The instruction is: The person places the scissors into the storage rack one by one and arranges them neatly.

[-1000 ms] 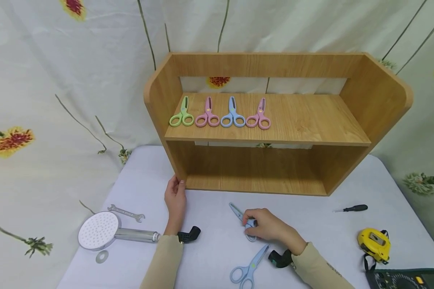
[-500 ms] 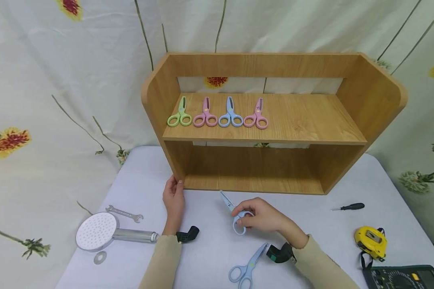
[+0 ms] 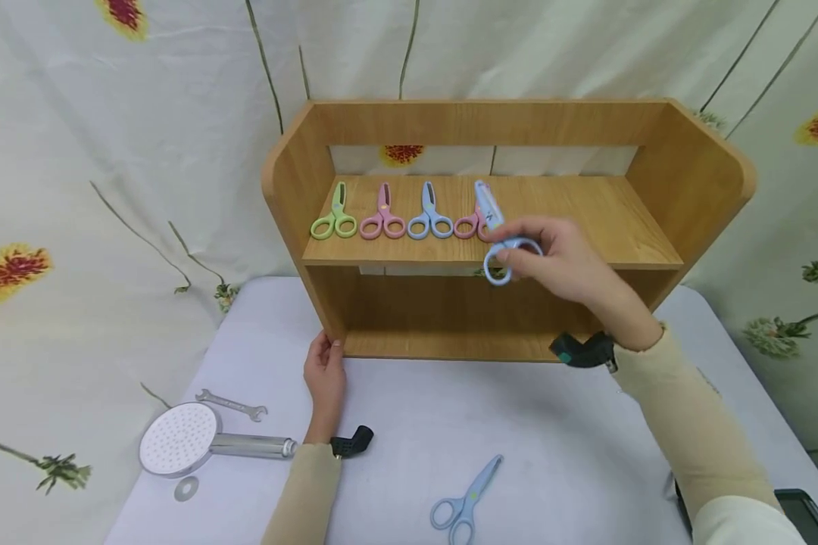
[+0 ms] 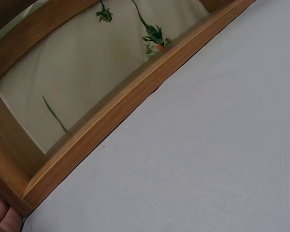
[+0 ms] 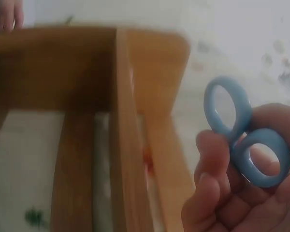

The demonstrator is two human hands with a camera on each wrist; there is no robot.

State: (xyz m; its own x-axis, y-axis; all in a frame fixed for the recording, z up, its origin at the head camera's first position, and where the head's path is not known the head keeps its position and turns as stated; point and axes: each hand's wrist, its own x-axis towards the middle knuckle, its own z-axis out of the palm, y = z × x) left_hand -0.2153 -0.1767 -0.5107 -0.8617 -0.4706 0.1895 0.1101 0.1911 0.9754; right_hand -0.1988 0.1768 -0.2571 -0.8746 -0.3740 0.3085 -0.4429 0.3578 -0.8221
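**Blue scissors held at the shelf's front edge**

I see my right hand (image 3: 566, 261) pinching the blue scissors (image 3: 497, 235) by their loops, blades pointing over the upper shelf (image 3: 586, 219), partly covering the rightmost pink pair (image 3: 469, 225). My left hand (image 3: 325, 375) rests, fingers relaxed, against the shelf's lower corner on the worktop (image 3: 409, 409); its wrist view shows only fingertips.

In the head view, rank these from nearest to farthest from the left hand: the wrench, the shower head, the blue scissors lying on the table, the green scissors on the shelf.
From the left hand, which touches the shelf unit's lower left corner:
1. Wrench, on the table to its left.
2. Shower head, farther left and nearer the camera.
3. Blue scissors on the table and green scissors on the upper shelf: too close to call.
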